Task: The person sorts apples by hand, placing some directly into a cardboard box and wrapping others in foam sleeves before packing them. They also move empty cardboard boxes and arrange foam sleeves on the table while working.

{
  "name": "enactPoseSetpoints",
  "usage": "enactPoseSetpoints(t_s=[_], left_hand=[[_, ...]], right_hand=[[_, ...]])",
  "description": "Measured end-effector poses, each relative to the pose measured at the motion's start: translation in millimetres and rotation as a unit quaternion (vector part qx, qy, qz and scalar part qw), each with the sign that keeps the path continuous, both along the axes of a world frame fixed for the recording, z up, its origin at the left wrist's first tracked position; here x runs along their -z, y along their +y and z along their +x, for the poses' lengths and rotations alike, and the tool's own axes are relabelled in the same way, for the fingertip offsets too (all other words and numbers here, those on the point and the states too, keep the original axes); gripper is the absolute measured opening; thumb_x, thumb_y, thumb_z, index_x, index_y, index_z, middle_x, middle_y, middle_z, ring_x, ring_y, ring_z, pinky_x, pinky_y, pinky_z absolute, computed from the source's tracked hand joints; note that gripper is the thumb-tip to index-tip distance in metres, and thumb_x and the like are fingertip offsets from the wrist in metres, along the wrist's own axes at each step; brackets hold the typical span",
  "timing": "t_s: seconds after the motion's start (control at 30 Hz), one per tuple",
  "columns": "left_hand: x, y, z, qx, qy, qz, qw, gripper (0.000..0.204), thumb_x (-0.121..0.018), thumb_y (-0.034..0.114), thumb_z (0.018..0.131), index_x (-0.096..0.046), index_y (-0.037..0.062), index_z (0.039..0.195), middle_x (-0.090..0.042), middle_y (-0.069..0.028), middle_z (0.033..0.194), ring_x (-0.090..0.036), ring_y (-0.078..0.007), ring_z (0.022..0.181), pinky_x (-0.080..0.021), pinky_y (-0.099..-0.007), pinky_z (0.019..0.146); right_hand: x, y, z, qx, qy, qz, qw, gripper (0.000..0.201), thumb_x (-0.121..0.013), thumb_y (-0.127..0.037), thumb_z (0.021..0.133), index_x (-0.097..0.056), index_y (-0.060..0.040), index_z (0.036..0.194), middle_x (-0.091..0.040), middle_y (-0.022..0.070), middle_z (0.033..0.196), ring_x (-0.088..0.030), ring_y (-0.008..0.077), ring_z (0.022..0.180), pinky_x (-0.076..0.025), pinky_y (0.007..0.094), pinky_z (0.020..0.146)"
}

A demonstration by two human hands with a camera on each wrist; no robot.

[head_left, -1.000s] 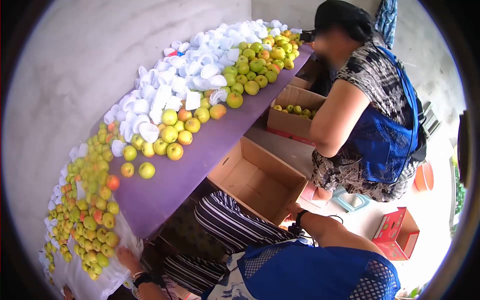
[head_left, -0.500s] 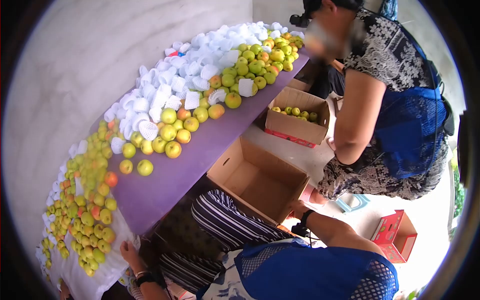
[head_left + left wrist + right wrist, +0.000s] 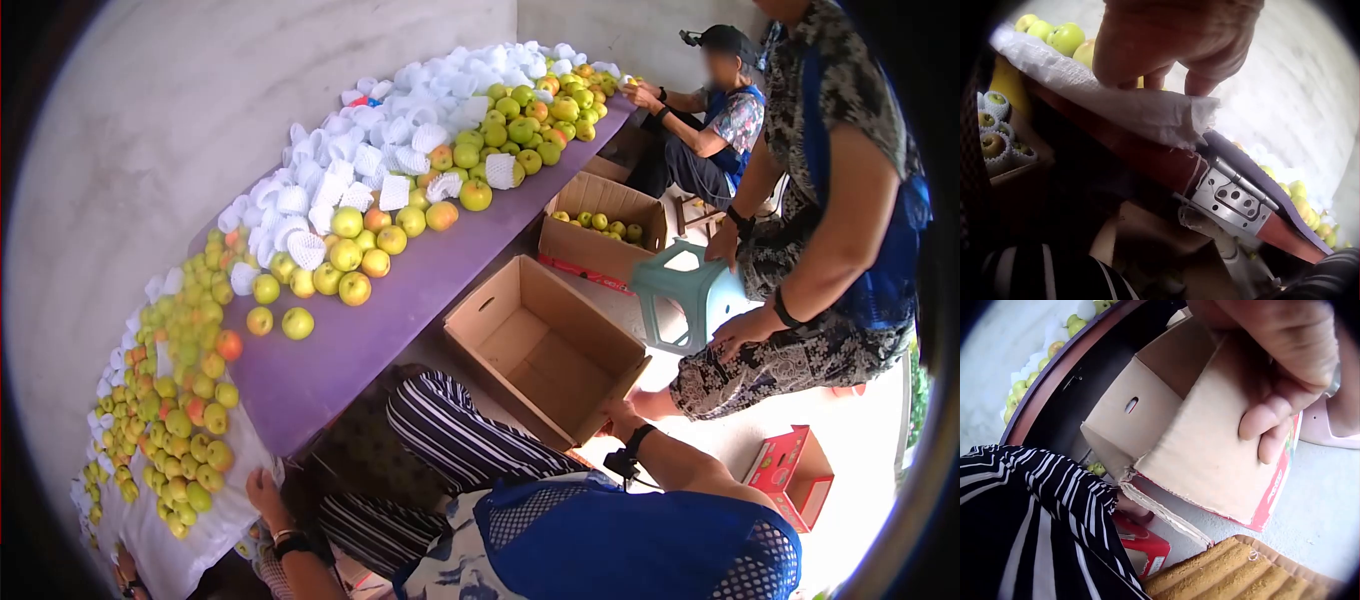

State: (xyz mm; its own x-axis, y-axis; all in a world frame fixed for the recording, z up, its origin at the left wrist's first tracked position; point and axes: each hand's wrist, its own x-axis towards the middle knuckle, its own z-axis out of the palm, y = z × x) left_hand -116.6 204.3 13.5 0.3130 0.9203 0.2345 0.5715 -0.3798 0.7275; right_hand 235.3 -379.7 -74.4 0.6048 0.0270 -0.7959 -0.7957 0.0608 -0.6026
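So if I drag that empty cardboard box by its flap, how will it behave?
The empty cardboard box probably slides lightly, since nothing lies inside. Its flap, held by the right hand, looks thin and may bend. A torn corner suggests it could rip further.

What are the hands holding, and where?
Right hand grips the empty box by its flap. Left hand rests on the white cloth at the table edge.
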Motion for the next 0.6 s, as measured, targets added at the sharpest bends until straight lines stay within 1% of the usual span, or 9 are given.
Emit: enactPoseSetpoints(t_s=[0.03, 0.07, 0.17, 0.2, 0.27, 0.33, 0.37, 0.47, 0.6], left_hand=[[-1, -2, 1, 0.003, -0.006, 0.007, 1.000, 0.030, -0.056, 0.017, 0.080, -0.057, -0.0060, 0.099, -0.058, -0.0185, 0.101, -0.054, -0.0299, 0.094, -0.040, -0.0361, 0.086], [2, 0, 0, 0.002, -0.008, 0.007, 1.000, 0.030, -0.056, 0.017, 0.080, -0.057, -0.0060, 0.099, -0.058, -0.0185, 0.101, -0.054, -0.0299, 0.094, -0.040, -0.0361, 0.086], [15, 9, -2, -0.005, -0.027, -0.012, 1.000, 0.028, -0.057, 0.016, 0.079, -0.058, -0.0052, 0.098, -0.057, -0.0182, 0.101, -0.053, -0.0300, 0.096, -0.040, -0.0362, 0.087], [18, 11, -3, 0.005, -0.022, -0.004, 1.000, 0.027, -0.057, 0.015, 0.078, -0.058, -0.0048, 0.097, -0.057, -0.0180, 0.101, -0.053, -0.0299, 0.096, -0.040, -0.0364, 0.087], [24, 16, -7, -0.003, -0.025, 0.009, 1.000, 0.027, -0.057, 0.015, 0.078, -0.058, -0.0044, 0.096, -0.057, -0.0179, 0.101, -0.053, -0.0299, 0.096, -0.040, -0.0366, 0.087], [30, 15, -7, 0.002, -0.047, -0.001, 0.999, 0.025, -0.057, 0.014, 0.077, -0.059, -0.0041, 0.095, -0.057, -0.0177, 0.100, -0.053, -0.0300, 0.095, -0.040, -0.0370, 0.086], [18, 6, -1, 0.001, -0.042, 0.016, 0.999, 0.024, -0.058, 0.014, 0.077, -0.059, -0.0038, 0.093, -0.057, -0.0176, 0.098, -0.053, -0.0308, 0.094, -0.040, -0.0376, 0.086], [16, 3, 1, 0.000, -0.029, 0.052, 0.998, 0.022, -0.058, 0.013, 0.076, -0.059, -0.0037, 0.091, -0.058, -0.0175, 0.095, -0.053, -0.0315, 0.092, -0.041, -0.0380, 0.084], [16, 1, 5, 0.012, -0.021, 0.090, 0.996, 0.019, -0.059, 0.013, 0.075, -0.059, -0.0030, 0.086, -0.059, -0.0181, 0.088, -0.054, -0.0336, 0.086, -0.042, -0.0395, 0.080]], right_hand=[[15, -12, -2, -0.003, 0.005, 0.011, 1.000, 0.021, -0.055, -0.013, 0.078, -0.053, 0.0009, 0.093, -0.060, 0.0187, 0.078, -0.062, 0.0340, 0.064, -0.053, 0.0480, 0.051], [14, -16, -6, -0.004, 0.003, 0.011, 1.000, 0.021, -0.055, -0.013, 0.078, -0.053, 0.0009, 0.093, -0.060, 0.0187, 0.078, -0.062, 0.0340, 0.064, -0.053, 0.0480, 0.051], [14, -27, -10, -0.014, 0.001, 0.041, 0.999, 0.033, -0.052, -0.011, 0.075, -0.044, -0.0028, 0.106, -0.053, 0.0165, 0.101, -0.060, 0.0351, 0.084, -0.053, 0.0505, 0.067], [18, -30, -10, 0.025, -0.002, 0.055, 0.998, 0.034, -0.052, -0.007, 0.075, -0.045, -0.0040, 0.107, -0.054, 0.0155, 0.101, -0.059, 0.0361, 0.086, -0.052, 0.0517, 0.069], [19, -45, -14, 0.015, -0.029, 0.104, 0.994, 0.036, -0.052, -0.003, 0.073, -0.044, -0.0043, 0.109, -0.054, 0.0142, 0.103, -0.058, 0.0351, 0.089, -0.051, 0.0526, 0.070], [-1, -49, -20, 0.046, -0.031, 0.116, 0.992, 0.037, -0.051, -0.001, 0.074, -0.044, -0.0040, 0.110, -0.054, 0.0136, 0.106, -0.058, 0.0342, 0.092, -0.051, 0.0530, 0.072], [13, -61, -23, 0.021, -0.073, 0.102, 0.992, 0.034, -0.055, -0.009, 0.073, -0.048, -0.0065, 0.106, -0.056, 0.0133, 0.100, -0.059, 0.0344, 0.087, -0.050, 0.0543, 0.069], [18, -84, -33, 0.062, -0.016, 0.138, 0.988, 0.031, -0.054, -0.005, 0.073, -0.048, -0.0028, 0.104, -0.056, 0.0156, 0.100, -0.059, 0.0351, 0.086, -0.050, 0.0532, 0.068], [13, -106, -65, 0.071, -0.026, 0.107, 0.991, 0.027, -0.053, -0.003, 0.074, -0.050, -0.0015, 0.100, -0.056, 0.0164, 0.098, -0.058, 0.0344, 0.086, -0.050, 0.0522, 0.068]])
